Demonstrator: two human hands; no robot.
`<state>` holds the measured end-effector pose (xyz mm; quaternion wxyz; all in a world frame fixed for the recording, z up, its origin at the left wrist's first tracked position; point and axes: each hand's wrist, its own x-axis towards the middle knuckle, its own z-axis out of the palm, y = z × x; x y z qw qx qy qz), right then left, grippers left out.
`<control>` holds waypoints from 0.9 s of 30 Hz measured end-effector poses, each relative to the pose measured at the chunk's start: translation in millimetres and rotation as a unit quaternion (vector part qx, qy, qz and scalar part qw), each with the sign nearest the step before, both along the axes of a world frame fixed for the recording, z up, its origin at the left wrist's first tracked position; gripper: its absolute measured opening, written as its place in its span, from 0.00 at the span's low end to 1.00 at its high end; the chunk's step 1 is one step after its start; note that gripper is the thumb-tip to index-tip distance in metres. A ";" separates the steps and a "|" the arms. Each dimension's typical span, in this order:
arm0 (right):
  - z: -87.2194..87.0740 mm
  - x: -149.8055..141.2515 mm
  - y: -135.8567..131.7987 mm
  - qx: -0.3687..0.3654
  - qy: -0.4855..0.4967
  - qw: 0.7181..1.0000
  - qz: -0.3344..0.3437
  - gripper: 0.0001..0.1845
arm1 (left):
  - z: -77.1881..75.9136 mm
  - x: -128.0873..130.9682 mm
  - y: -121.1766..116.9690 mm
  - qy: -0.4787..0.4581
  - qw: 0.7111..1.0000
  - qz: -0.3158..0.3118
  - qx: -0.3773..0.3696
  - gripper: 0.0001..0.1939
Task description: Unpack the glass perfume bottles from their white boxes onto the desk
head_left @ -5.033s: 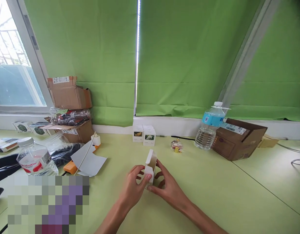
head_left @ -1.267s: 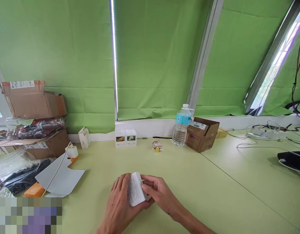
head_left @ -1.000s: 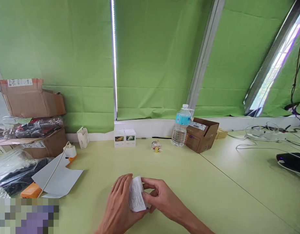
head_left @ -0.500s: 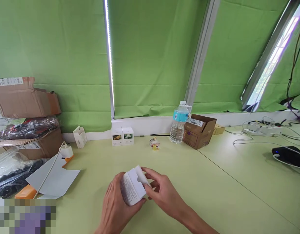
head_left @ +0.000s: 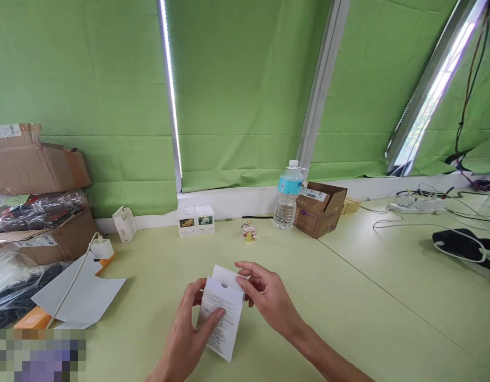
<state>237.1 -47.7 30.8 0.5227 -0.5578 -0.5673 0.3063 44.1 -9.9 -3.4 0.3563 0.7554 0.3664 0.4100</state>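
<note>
Pale green table [head_left: 368, 307] bearing two white boxes [head_left: 195, 220], a water bottle [head_left: 284, 204], a cardboard carton [head_left: 318, 215]

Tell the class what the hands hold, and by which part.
A white printed paper leaflet: the left hand grips its left edge, thumb on the face; right fingertips touch its top corner.

We held a white printed carton [head_left: 222, 318] in our left hand [head_left: 185, 329], our right hand [head_left: 266, 297] touching its upper edge, above a pale green table [head_left: 149, 276], with two white boxes [head_left: 195, 220] beyond.
</note>
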 end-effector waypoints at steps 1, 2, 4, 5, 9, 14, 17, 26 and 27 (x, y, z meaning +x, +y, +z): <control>2.4 0.4 -1.1 -0.003 -0.012 1.000 0.001 0.21 | -0.6 -0.8 1.3 -0.005 1.000 -0.002 -0.007 0.21; 5.2 0.4 -2.7 -0.004 -0.026 1.000 0.005 0.23 | -2.2 -1.6 3.1 -0.010 1.000 0.004 -0.013 0.23; 10.6 -0.8 -7.0 0.002 -0.055 0.998 0.013 0.29 | -7.0 -2.8 7.7 -0.019 0.999 0.023 -0.015 0.27; 12.7 -1.7 -9.5 0.004 -0.067 0.998 0.019 0.32 | -9.5 -3.4 9.9 -0.019 0.999 0.028 -0.009 0.29; 14.3 -6.9 -18.7 0.022 -0.127 0.990 0.066 0.39 | -14.9 -6.6 16.0 -0.008 0.998 0.030 0.061 0.24; 11.3 -13.4 -25.9 0.042 -0.238 0.964 0.108 0.28 | -12.9 -9.7 14.4 0.009 0.991 0.012 0.133 0.21; 10.7 -14.0 -26.9 0.096 -0.276 0.952 0.093 0.22 | -10.9 -10.5 11.5 0.042 0.980 0.036 0.191 0.20; 10.6 -20.5 -30.6 0.295 -0.433 0.851 0.051 0.21 | -10.4 -14.8 16.5 0.089 0.935 0.076 0.336 0.21; 12.5 -21.2 -31.2 0.296 -0.431 0.850 0.059 0.20 | -8.8 -15.5 16.3 0.099 0.935 0.072 0.333 0.22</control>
